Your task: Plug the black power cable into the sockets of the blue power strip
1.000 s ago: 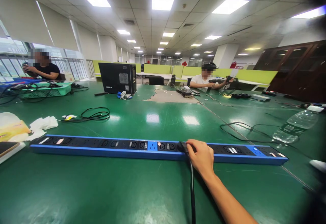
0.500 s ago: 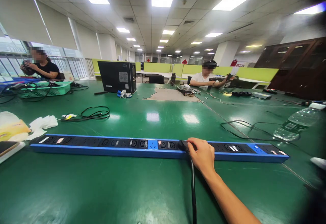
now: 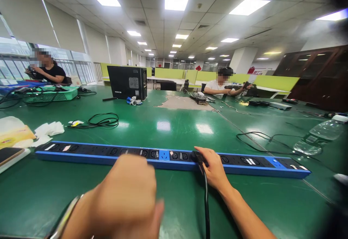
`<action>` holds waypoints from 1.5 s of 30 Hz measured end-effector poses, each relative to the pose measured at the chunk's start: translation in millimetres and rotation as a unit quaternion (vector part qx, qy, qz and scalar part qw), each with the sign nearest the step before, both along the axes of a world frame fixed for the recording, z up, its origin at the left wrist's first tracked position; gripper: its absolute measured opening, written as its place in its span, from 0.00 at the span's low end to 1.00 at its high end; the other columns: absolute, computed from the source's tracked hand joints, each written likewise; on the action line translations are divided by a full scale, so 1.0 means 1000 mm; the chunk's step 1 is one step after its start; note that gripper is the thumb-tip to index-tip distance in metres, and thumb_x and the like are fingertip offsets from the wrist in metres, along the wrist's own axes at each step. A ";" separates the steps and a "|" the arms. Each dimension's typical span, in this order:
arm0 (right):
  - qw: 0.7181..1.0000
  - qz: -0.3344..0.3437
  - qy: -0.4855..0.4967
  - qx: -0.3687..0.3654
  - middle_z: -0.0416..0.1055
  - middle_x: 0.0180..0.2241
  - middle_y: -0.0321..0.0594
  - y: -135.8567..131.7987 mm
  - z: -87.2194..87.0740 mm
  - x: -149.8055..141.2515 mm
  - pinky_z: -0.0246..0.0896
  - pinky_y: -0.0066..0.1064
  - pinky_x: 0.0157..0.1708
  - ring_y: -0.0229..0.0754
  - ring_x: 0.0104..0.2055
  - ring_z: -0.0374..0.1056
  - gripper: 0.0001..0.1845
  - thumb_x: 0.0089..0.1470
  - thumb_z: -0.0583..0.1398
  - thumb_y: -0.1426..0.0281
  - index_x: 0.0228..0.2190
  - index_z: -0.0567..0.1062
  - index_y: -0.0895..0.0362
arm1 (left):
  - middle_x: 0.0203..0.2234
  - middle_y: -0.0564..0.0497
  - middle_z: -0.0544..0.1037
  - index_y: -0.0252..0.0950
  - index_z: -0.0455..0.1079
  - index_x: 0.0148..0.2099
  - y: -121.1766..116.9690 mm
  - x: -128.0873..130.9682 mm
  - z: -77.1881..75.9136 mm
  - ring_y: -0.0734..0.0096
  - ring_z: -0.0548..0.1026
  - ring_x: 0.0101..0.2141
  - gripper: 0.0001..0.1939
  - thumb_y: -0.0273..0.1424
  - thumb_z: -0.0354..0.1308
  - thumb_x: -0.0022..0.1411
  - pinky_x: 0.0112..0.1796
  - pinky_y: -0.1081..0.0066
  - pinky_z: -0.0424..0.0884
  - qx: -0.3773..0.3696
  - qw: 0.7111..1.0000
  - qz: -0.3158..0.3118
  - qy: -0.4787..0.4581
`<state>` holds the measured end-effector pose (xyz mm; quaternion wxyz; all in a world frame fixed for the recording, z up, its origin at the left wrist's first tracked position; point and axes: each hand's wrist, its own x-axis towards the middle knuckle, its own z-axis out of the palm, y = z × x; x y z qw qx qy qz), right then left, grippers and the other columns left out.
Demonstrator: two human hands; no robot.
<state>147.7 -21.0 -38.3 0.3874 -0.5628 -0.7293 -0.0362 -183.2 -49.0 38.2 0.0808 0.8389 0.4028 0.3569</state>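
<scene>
Right grip (image 3: 214, 167) clasps black plug (image 3: 198, 156), left grip (image 3: 126, 195) unclear, green basket (image 3: 63, 95) holding cables (image 3: 40, 90)

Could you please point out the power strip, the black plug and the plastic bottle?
Power strip (image 3: 174, 165): head view, on its blue front side.
Black plug (image 3: 197, 156): head view, on its body.
Plastic bottle (image 3: 314, 138): head view, on its label.

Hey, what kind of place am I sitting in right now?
Probably an open-plan office used as a workshop: lime-green cubicle partitions stand behind, while a black computer tower and long blue-and-black power strip sit on the green work surface.
</scene>
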 end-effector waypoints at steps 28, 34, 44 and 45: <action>0.998 -0.014 -0.006 -0.058 0.73 0.31 0.42 0.027 0.025 -0.111 0.61 0.36 0.39 0.45 0.35 0.68 0.16 0.57 0.58 0.59 0.44 0.78 0.50 | 0.36 0.49 0.81 0.40 0.76 0.43 0.087 0.023 -0.045 0.61 0.77 0.38 0.11 0.36 0.53 0.66 0.39 0.65 0.67 -0.013 0.977 0.140 0.161; 0.995 0.013 -0.067 -0.067 0.75 0.32 0.43 0.019 0.028 -0.120 0.58 0.40 0.42 0.46 0.37 0.66 0.15 0.56 0.60 0.65 0.45 0.77 0.52 | 0.38 0.49 0.81 0.40 0.75 0.47 0.085 0.021 -0.049 0.59 0.76 0.40 0.11 0.33 0.56 0.64 0.42 0.63 0.69 -0.010 0.986 0.128 0.103; 0.998 -0.022 -0.057 -0.006 0.69 0.55 0.49 0.020 0.009 -0.090 0.54 0.50 0.55 0.54 0.56 0.63 0.38 0.47 0.64 0.61 0.59 0.64 0.55 | 0.51 0.47 0.75 0.41 0.62 0.62 0.066 0.048 -0.055 0.60 0.72 0.49 0.28 0.30 0.59 0.60 0.50 0.59 0.67 0.052 0.997 -0.050 0.035; 0.998 -0.029 -0.056 -0.018 0.69 0.56 0.48 0.020 0.008 -0.089 0.53 0.50 0.56 0.54 0.56 0.63 0.37 0.47 0.64 0.61 0.58 0.65 0.55 | 0.50 0.48 0.76 0.42 0.65 0.60 0.066 0.054 -0.057 0.61 0.73 0.48 0.24 0.29 0.58 0.61 0.48 0.60 0.68 0.055 0.997 -0.046 0.034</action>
